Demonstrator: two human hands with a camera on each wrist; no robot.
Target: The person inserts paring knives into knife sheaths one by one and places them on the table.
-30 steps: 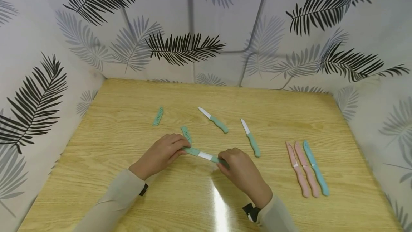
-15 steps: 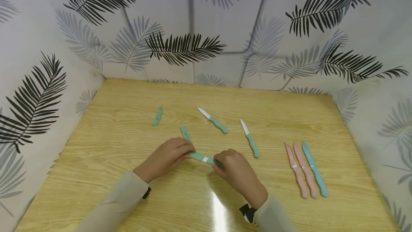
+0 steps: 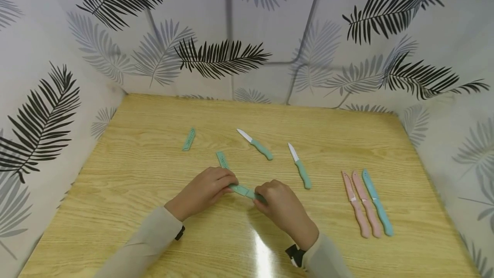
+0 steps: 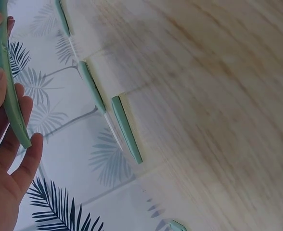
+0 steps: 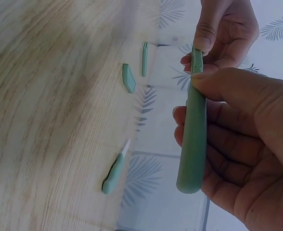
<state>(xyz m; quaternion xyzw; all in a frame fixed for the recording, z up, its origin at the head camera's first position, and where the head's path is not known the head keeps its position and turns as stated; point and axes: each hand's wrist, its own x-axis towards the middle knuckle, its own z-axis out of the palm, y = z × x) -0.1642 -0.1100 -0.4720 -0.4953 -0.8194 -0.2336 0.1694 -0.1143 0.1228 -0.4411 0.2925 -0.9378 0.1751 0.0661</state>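
Observation:
My left hand (image 3: 206, 188) pinches a green knife sheath (image 4: 12, 106) between thumb and fingers. The green handle of a knife (image 5: 193, 139) lies in my right hand (image 3: 284, 204), gripped with the thumb along its side. Sheath and handle meet end to end in front of me, and the blade is hidden inside the sheath. Just beyond my left fingers a second green sheath (image 3: 221, 159) lies on the table. Farther back are another green sheath (image 3: 188, 139) and two bare white-bladed knives with green handles, one near the middle (image 3: 262, 149) and one to its right (image 3: 303, 174).
On the right side of the wooden table (image 3: 154, 123), a pink sheathed knife (image 3: 359, 217), a second pink one (image 3: 371, 214) and a blue sheathed knife (image 3: 383, 216) lie side by side. Leaf-patterned cloth (image 3: 262, 80) rises behind the table.
The white blade, exposed between my hands a second ago, has slid into the sheath until none shows. My hands have come closer together, the left moving right and slightly nearer.

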